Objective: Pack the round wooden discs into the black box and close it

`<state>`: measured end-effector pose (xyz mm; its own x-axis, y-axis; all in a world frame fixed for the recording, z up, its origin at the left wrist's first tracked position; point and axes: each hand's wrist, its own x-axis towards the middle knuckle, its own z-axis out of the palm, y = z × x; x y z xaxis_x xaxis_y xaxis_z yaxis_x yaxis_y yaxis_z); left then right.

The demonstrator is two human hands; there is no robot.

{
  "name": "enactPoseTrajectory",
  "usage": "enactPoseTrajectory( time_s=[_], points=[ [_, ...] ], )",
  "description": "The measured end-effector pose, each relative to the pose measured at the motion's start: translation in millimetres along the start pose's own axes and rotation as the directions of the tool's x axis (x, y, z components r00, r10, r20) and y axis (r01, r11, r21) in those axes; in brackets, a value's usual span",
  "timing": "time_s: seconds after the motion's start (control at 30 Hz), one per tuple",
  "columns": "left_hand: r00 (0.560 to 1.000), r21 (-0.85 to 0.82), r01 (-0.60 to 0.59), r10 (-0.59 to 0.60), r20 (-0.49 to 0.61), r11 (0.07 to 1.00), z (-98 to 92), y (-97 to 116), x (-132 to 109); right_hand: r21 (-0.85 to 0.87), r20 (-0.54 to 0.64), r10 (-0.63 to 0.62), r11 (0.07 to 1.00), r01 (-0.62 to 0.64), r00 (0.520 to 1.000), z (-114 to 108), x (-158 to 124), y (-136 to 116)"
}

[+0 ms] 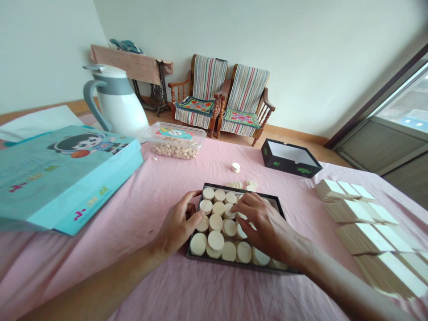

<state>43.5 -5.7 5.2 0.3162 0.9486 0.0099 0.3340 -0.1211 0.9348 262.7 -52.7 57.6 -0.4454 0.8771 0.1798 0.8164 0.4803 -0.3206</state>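
Note:
A shallow black box [200,256] lies on the pink tablecloth, packed with several round cream-coloured wooden discs [216,240]. My left hand [177,225] grips the box's left edge, thumb resting on a disc, fingers curled round the rim. Over the right half of the box my right hand [264,225] lies palm down with its fingers spread, fingertips touching the discs near the middle. It covers some of them. A few loose discs [249,183] lie just behind the box, and one single disc [236,167] stands farther back.
The black box lid [290,158] lies behind at right. Rows of pale wooden blocks [361,223] line the right side. At left are a large turquoise box [63,174], a white jug [115,100] and a clear tub of beads [174,141]. Two wooden chairs [220,96] stand by the wall.

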Motion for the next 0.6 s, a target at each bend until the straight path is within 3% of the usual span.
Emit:
enactPoseTrajectory(
  time_s=[0.17, 0.27, 0.33, 0.4, 0.47, 0.6],
  points=[
    [1.0, -0.009, 0.008, -0.008, 0.002, 1.0, 0.3, 1, 0, 0.042, -0.206, 0.026, 0.999, -0.018, 0.978, -16, 6, 29],
    [1.0, -0.019, 0.013, -0.013, 0.002, 1.0, 0.3, 1, 0, -0.016, -0.334, 0.176, 0.981, -0.192, 0.926, -35, 20, 67],
    [1.0, -0.021, 0.011, -0.011, -0.001, 1.0, 0.3, 2, 0, -0.075, -0.236, 0.281, 0.949, -0.306, 0.93, -42, 31, 94],
    [1.0, -0.016, 0.011, -0.011, -0.004, 1.0, 0.4, 1, 0, -0.127, -0.01, 0.347, 0.93, -0.346, 0.938, -43, 41, 116],
    [1.0, -0.004, 0.013, -0.013, -0.004, 1.0, 0.3, 1, 1, -0.165, 0.175, 0.376, 0.922, -0.349, 0.91, -38, 49, 130],
    [1.0, 0.053, -0.015, 0.015, 0.003, 0.998, -3.0, 3, 1, -0.221, 0.325, 0.369, 0.925, -0.31, 0.871, -28, 61, 136]
  ],
)
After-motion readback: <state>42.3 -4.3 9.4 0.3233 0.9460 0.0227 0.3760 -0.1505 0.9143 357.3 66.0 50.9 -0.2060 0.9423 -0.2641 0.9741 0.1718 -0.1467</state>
